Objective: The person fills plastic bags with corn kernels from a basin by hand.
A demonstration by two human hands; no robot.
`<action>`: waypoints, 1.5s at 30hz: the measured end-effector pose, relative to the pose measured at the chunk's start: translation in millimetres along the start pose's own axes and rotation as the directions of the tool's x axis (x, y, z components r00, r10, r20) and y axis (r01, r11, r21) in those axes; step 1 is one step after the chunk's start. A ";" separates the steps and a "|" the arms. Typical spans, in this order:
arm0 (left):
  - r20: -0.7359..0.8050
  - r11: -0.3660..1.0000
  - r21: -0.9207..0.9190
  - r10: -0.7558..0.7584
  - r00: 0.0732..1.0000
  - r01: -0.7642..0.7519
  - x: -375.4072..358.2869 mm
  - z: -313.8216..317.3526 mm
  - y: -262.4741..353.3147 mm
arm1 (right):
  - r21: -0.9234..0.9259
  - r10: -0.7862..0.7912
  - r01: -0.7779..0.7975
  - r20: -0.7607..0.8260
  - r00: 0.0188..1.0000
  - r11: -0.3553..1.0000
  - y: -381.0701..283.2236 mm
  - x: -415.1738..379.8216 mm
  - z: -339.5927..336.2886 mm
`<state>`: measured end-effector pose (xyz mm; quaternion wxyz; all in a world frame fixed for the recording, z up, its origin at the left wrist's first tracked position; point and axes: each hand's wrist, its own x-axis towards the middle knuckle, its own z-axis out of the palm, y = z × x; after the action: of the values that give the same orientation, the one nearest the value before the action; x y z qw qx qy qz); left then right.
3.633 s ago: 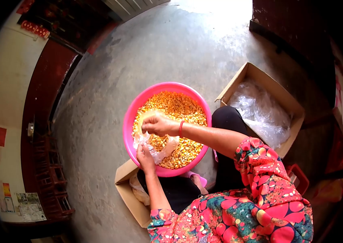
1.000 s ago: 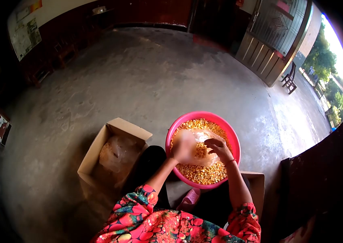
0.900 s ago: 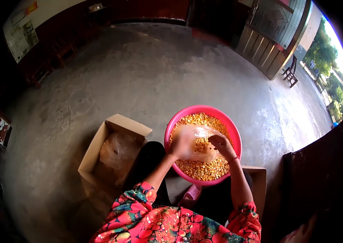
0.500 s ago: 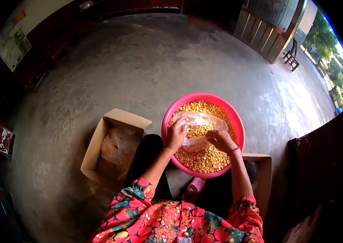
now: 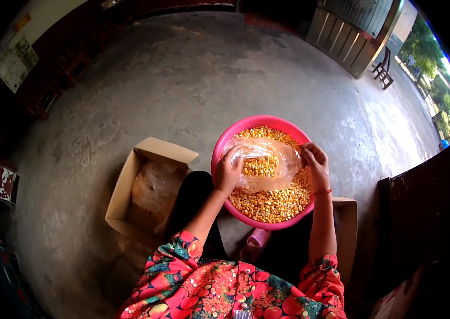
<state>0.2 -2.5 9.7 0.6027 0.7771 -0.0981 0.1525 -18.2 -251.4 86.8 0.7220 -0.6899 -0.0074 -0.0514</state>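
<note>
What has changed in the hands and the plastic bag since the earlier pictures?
The right hand has moved outward from mid-basin to the right side, and the clear bag, crumpled at first, is now spread wide between it and the left hand. The corn kernels are still in the pink basin.

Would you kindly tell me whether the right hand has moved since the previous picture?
Yes. Judged against the pink basin, the right hand has moved to the right, from over the corn kernels out to the basin's right rim.
</note>
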 end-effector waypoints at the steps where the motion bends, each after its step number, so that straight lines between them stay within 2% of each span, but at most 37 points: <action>1: 0.006 1.000 0.012 0.001 1.000 -0.002 0.3 -0.1 -1.9 | -0.012 -0.007 0.006 -0.118 0.993 1.000 13.9 8.3 -13.3; 2: 0.015 1.000 0.025 0.000 1.000 -0.001 -1.0 0.0 -3.8 | -0.011 -0.001 0.000 -0.120 0.993 1.000 36.5 16.8 -26.5; 3: 0.021 1.000 0.023 -0.004 1.000 0.003 -2.2 1.5 -7.1 | -0.328 -0.056 0.005 -0.147 0.987 0.945 63.5 25.3 -41.0; 4: 0.015 1.000 -0.021 -0.013 1.000 0.014 -2.1 3.4 -11.6 | -0.613 -0.119 0.000 -0.154 0.981 0.790 80.4 29.4 -49.6; 5: 0.008 0.998 -0.064 -0.022 1.000 0.022 -1.8 4.3 -13.4 | -0.777 -0.156 0.036 -0.080 0.984 0.629 86.0 27.6 -47.0; 7: 0.007 0.999 -0.032 -0.018 1.000 0.018 -1.0 1.5 -4.8 | -0.940 -0.136 0.075 0.030 0.990 0.332 100.9 18.0 -36.2; 8: 0.014 1.000 -0.029 0.001 1.000 0.000 -0.7 0.6 -1.4 | -0.969 0.014 0.098 0.104 0.994 0.227 122.0 18.7 -41.1; 9: 0.020 1.000 -0.026 0.017 1.000 -0.017 -1.4 -0.1 0.2 | -0.925 0.186 -0.040 0.034 0.982 0.379 90.8 8.8 -19.0; 10: 0.054 0.996 -0.071 -0.043 0.998 0.047 -0.8 -0.3 -0.2 | -0.902 0.200 0.006 0.103 0.974 0.432 107.1 9.4 -22.2; 11: 0.055 0.996 -0.071 -0.045 0.997 0.049 -1.7 -1.3 0.1 | -0.874 0.210 0.048 0.169 0.963 0.484 125.1 9.3 -26.2; 15: 0.090 0.994 -0.108 -0.017 0.996 0.026 -0.1 -6.3 18.5 | -0.834 0.210 0.096 0.246 0.946 0.544 133.2 4.0 -24.2; 17: 0.097 0.992 -0.129 0.002 0.995 0.010 1.1 -6.0 15.9 | -0.708 0.155 0.076 0.257 0.954 0.702 135.5 2.2 -26.1; 18: 0.093 0.991 -0.131 0.048 0.994 -0.036 2.6 -5.8 14.9 | -0.708 0.156 0.076 0.257 0.954 0.702 131.8 2.0 -25.6; 19: 0.090 0.988 -0.133 0.093 0.992 -0.081 2.8 -5.7 14.0 | -0.712 0.133 0.140 0.314 0.940 0.688 127.3 1.9 -26.4; 20: 0.090 0.988 -0.133 0.091 0.992 -0.078 1.3 -5.5 13.5 | -0.711 0.111 0.204 0.370 0.923 0.673 122.8 1.7 -27.3; 21: 0.129 0.974 -0.225 0.038 0.991 -0.008 1.2 -8.0 22.9 | -0.711 0.114 0.202 0.369 0.922 0.674 118.7 1.3 -27.7; 22: 0.173 0.948 -0.313 -0.010 0.985 0.064 0.8 -9.3 27.8 | -0.712 0.166 0.072 0.259 0.951 0.698 114.5 0.6 -28.2; 23: 0.174 0.948 -0.312 -0.012 0.985 0.066 0.7 -8.7 24.7 | -0.697 0.222 -0.058 0.147 0.964 0.714 109.5 0.4 -29.3; 25: 0.160 0.962 -0.273 0.023 0.987 0.022 1.8 -6.6 14.0 | -0.568 0.367 -0.282 0.038 0.929 0.773 87.4 2.0 -29.0; 26: 0.163 0.962 -0.273 0.022 0.986 0.024 1.7 -6.1 10.1 | -0.332 0.447 -0.418 0.012 0.895 0.846 71.0 0.3 -27.2; 27: 0.161 0.969 -0.248 0.025 0.987 0.015 2.0 -5.7 8.0 | -0.071 0.525 -0.523 0.009 0.851 0.849 50.9 -2.1 -21.3; 28: 0.157 0.975 -0.224 0.029 0.987 0.007 2.2 -5.3 7.6 | -0.071 0.526 -0.524 0.007 0.851 0.849 43.8 -2.1 -20.9; 30: 0.153 0.980 -0.199 0.035 0.988 -0.004 2.0 -5.1 7.4 | 0.184 0.456 -0.450 0.010 0.890 0.874 36.4 -0.5 -19.8; 31: 0.149 0.985 -0.172 0.041 0.988 -0.015 1.9 -5.4 7.3 | 0.184 0.456 -0.450 0.011 0.890 0.874 35.2 1.2 -19.5; 33: 0.146 0.989 -0.142 0.056 0.988 -0.035 1.6 -4.7 5.9 | 0.379 0.354 -0.330 0.007 0.935 0.865 32.8 5.0 -18.3; 35: 0.144 0.992 -0.112 0.071 0.987 -0.055 1.0 -3.7 5.1 | 0.414 0.326 -0.314 0.043 0.944 0.854 27.5 8.8 -16.1; 37: 0.152 0.994 -0.086 0.076 0.985 -0.064 0.7 -4.3 9.7 | 0.452 0.235 -0.220 0.024 0.972 0.864 11.8 7.7 -0.7; 39: 0.163 0.994 -0.087 0.073 0.984 -0.059 0.3 -2.8 6.1 | 0.456 0.207 -0.198 0.031 0.978 0.868 -1.7 6.0 16.1; 42: 0.179 0.997 -0.056 0.056 0.982 -0.046 1.6 -1.1 3.7 | 0.368 0.090 -0.075 -0.024 0.996 0.927 -13.6 6.2 37.0; 45: 0.189 0.999 -0.033 0.032 0.981 -0.026 0.7 -1.4 4.1 | 0.149 0.051 -0.047 -0.023 0.998 0.988 -9.5 3.7 57.3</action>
<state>-0.7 -2.2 14.0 0.5999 0.7775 -0.1686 0.0852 -11.8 -194.9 99.4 0.7723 -0.6336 0.0151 -0.0422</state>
